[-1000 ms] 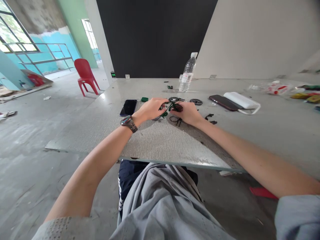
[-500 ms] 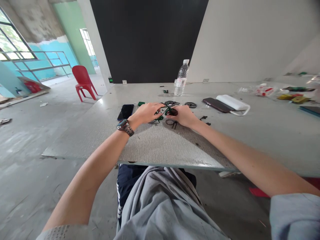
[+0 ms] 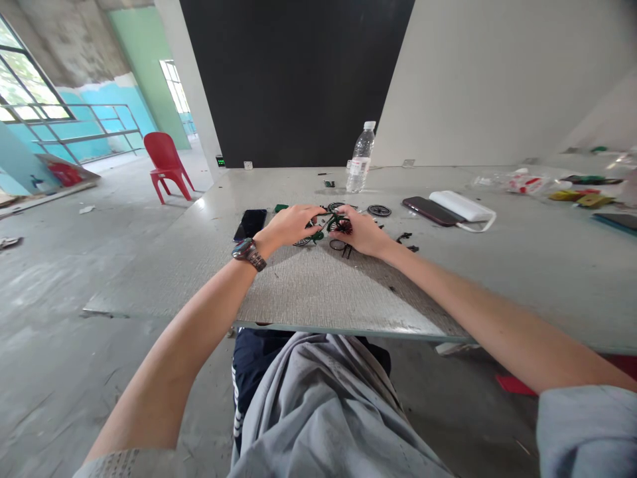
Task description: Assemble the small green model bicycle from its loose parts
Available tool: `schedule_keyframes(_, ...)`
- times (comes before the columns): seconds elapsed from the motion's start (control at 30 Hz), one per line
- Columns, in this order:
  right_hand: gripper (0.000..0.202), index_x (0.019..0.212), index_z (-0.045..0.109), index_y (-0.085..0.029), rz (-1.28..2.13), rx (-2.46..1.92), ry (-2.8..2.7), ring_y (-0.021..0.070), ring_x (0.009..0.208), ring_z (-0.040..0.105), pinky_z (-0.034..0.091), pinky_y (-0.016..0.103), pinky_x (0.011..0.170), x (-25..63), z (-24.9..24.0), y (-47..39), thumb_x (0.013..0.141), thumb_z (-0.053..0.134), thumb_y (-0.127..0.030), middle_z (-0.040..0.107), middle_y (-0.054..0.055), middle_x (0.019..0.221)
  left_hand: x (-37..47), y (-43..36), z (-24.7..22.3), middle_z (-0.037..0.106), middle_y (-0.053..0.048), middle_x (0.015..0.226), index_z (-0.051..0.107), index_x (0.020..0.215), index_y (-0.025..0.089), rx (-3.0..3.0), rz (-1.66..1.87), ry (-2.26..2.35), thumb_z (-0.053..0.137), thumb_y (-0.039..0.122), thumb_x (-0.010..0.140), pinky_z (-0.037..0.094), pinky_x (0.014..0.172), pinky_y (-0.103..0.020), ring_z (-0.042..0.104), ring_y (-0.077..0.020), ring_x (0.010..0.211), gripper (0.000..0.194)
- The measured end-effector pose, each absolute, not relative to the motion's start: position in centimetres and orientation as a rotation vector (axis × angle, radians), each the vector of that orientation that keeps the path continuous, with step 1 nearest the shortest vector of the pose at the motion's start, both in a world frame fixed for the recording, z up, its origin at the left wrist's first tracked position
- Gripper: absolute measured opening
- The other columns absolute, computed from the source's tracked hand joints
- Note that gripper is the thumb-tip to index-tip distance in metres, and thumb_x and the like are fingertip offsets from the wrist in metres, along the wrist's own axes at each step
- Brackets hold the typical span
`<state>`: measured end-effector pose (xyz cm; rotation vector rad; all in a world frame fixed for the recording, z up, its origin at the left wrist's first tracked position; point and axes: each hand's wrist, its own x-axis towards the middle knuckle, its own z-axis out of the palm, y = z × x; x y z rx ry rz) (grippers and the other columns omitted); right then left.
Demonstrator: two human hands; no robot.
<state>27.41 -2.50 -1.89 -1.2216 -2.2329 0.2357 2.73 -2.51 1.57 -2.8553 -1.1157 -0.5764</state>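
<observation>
A small green toy bicycle (image 3: 326,226) is held between my two hands at the middle of the table. My left hand (image 3: 292,224) is closed on its frame from the left, fingertips near the top bar. From the other side, my right hand (image 3: 365,232) pinches around its dark, reddish-spoked wheel (image 3: 340,226). Under the left fingers shows part of another spoked wheel (image 3: 302,240). Just below the right hand lies a black ring-shaped part with thin prongs (image 3: 338,245). Behind the hands are a loose black wheel (image 3: 379,210) and another, partly covered one (image 3: 335,206).
A phone (image 3: 250,224) and a green piece (image 3: 281,208) lie by my left hand. To the right are small black parts (image 3: 404,237), a second phone (image 3: 432,211) and a white power bank (image 3: 462,205) with a cable. A water bottle (image 3: 361,159) stands behind.
My right hand has shifted its hold slightly around the wheel, its fingers now higher and more of the wheel showing. The left hand has hardly moved.
</observation>
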Motion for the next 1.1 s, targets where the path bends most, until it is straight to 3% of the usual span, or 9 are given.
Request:
schedule_keyframes(0.1,0.057,0.145,0.041,-0.024,0.264,-1.157,-2.248,0.0309,0.080,0.071,0.052,0.044,0.078,27.4,-1.9,-3.0,0.095,0.063,-0.041,0.072,0.006,0.089,2.6,-2.3,1.4,0.072,-0.012,0.132,0.058,0.146,0.016,-2.885,-0.629,-1.142,0.053,0.034,0.104,0.053,0.090,-0.031,0.069,-0.0235,0.113,0.047)
schedule_keyframes(0.23,0.061,0.151,0.035,-0.025,0.188,-1.102,-2.281,0.0297,0.081,0.070,0.051,0.042,0.078,27.4,-2.0,-3.1,0.097,0.060,-0.041,0.072,0.009,0.103,2.4,-1.7,1.3,0.074,-0.012,0.126,0.061,0.143,0.014,-2.960,-0.720,-1.130,0.055,0.031,0.103,0.053,0.090,-0.032,0.071,-0.0220,0.105,0.043)
schedule_keyframes(0.33,0.046,0.143,0.047,-0.026,0.109,-1.064,-2.361,0.0274,0.078,0.068,0.048,0.039,0.075,27.5,-2.1,-2.6,0.100,0.055,-0.039,0.073,0.007,0.100,2.1,-1.4,1.3,0.076,-0.012,0.121,0.063,0.141,0.014,-3.013,-0.748,-1.124,0.057,0.030,0.103,0.052,0.092,-0.032,0.071,-0.0228,0.106,0.042)
schedule_keyframes(0.4,0.029,0.127,0.059,-0.026,0.080,-1.033,-2.450,0.0255,0.073,0.066,0.046,0.036,0.072,27.5,-2.1,-2.3,0.102,0.051,-0.038,0.073,0.005,0.090,1.9,-1.2,1.3,0.076,-0.011,0.121,0.064,0.140,0.015,-3.027,-0.751,-1.136,0.059,0.031,0.102,0.052,0.093,-0.034,0.071,-0.0239,0.109,0.041)
schedule_keyframes(0.5,0.021,0.108,0.067,-0.025,0.053,-0.970,-2.507,0.0240,0.072,0.065,0.043,0.035,0.071,27.6,-2.0,-2.0,0.102,0.049,-0.034,0.073,0.006,0.087,1.8,-0.9,1.2,0.076,-0.011,0.122,0.065,0.140,0.015,-3.029,-0.752,-1.159,0.059,0.031,0.102,0.052,0.095,-0.035,0.070,-0.0250,0.111,0.041)
schedule_keyframes(0.87,0.015,0.100,0.068,-0.023,0.011,-0.952,-2.508,0.0229,0.077,0.064,0.042,0.033,0.073,27.5,-2.2,-1.7,0.099,0.054,-0.028,0.074,0.007,0.090,1.8,-0.6,0.9,0.076,-0.010,0.122,0.064,0.141,0.016,-3.019,-0.751,-1.154,0.058,0.034,0.103,0.052,0.094,-0.035,0.070,-0.0242,0.109,0.042)
schedule_keyframes(1.1,0.015,0.095,0.068,-0.024,0.246,-0.944,-2.429,0.0228,0.080,0.067,0.046,0.035,0.075,27.5,-1.9,-2.1,0.098,0.057,-0.034,0.076,0.005,0.092,1.8,-0.8,1.0,0.076,-0.010,0.123,0.064,0.140,0.018,-3.027,-0.747,-1.176,0.058,0.035,0.103,0.052,0.093,-0.033,0.071,-0.0224,0.106,0.041)
